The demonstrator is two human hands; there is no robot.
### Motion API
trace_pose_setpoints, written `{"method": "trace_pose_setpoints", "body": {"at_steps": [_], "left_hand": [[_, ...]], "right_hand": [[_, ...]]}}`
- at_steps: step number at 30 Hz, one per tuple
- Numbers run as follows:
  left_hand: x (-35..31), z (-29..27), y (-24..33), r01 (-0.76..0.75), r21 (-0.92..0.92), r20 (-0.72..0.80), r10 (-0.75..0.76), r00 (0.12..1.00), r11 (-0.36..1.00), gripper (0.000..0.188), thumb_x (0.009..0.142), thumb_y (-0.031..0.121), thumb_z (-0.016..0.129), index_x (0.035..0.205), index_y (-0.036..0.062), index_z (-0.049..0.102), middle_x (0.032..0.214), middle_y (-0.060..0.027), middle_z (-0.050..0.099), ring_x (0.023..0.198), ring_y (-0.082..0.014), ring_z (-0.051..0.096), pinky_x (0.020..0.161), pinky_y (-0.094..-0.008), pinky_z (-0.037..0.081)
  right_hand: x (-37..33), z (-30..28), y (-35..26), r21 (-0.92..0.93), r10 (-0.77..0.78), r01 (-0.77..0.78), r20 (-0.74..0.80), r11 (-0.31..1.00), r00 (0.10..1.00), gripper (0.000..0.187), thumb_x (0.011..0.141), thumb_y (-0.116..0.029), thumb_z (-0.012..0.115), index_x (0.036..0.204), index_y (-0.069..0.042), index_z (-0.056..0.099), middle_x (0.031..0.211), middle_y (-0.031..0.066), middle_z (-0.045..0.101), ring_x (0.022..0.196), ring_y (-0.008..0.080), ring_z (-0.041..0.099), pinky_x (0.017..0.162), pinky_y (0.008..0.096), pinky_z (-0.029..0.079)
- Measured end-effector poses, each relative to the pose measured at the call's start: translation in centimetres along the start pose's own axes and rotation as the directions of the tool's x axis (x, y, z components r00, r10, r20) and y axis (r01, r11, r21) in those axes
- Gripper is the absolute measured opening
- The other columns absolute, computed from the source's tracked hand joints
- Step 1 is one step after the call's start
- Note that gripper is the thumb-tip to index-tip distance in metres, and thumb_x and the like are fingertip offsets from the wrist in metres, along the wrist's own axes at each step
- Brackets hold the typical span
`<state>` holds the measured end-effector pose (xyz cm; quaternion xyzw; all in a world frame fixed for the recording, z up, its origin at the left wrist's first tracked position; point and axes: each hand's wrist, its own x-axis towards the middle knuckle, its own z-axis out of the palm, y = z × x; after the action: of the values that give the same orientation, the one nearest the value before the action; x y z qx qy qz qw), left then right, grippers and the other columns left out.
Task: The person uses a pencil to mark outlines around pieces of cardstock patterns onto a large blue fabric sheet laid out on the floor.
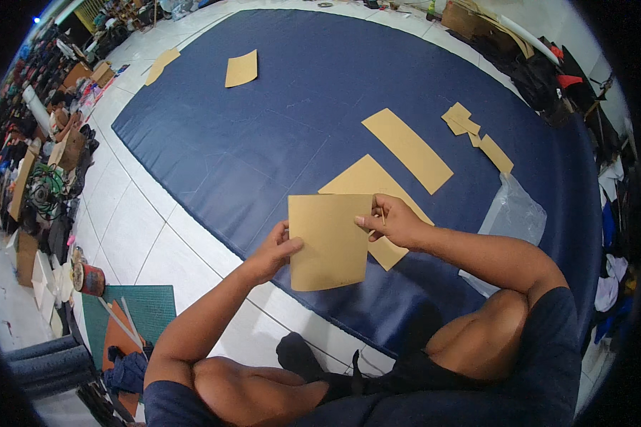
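A tan rectangular cardboard piece (326,249) is held up in front of me, above the edge of a dark blue sheet (214,156). My left hand (269,255) grips its left edge, thumb on the face toward me. My right hand (397,224) pinches its upper right edge; a thin, light, stick-like thing shows between those fingers, too small to name. Behind the held piece lies a larger cardboard sheet (377,181), partly hidden by it and by my right hand. A long cardboard strip (409,151) lies just beyond.
Small cardboard pieces (461,119) lie at the right, near a clear plastic bag (520,206). Another cardboard piece (242,69) rests at the far left of the sheet. White floor tiles (132,220), a green cutting mat (160,306) and a bucket (89,279) are at left.
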<state>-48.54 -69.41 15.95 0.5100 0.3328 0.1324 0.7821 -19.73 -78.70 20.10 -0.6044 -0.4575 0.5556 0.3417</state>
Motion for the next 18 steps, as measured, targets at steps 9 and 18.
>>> {"method": "trace_pose_setpoints", "body": {"at_steps": [9,18], "left_hand": [[-1.5,-2.0,-5.0,0.607,-0.225,-0.039,-0.63,0.776,0.762,0.124,0.074,0.097,0.026,0.147,-0.0034,0.03,0.134,-0.0267,0.05,0.124,-0.0332,0.052,0.095,-0.0518,0.048],[3.1,-3.0,2.4,-0.184,-0.394,-0.213,0.105,0.971,0.9,0.047,0.1,0.034,0.052,0.132,-0.0006,0.047,0.106,-0.0125,0.068,0.09,-0.0215,0.068,0.082,-0.0376,0.056]], "right_hand": [[-0.9,0.8,-4.2,0.126,-0.25,0.228,0.203,0.965,0.947,0.033,0.098,-0.025,0.064,0.12,-0.003,0.056,0.1,0.0047,0.063,0.087,0.0135,0.064,0.069,0.028,0.057],[0.2,-1.6,-3.9,0.303,-0.117,0.105,0.02,0.947,0.993,0.035,0.098,-0.025,0.064,0.123,-0.002,0.055,0.11,0.0082,0.064,0.095,0.0176,0.067,0.075,0.0298,0.06]]}}
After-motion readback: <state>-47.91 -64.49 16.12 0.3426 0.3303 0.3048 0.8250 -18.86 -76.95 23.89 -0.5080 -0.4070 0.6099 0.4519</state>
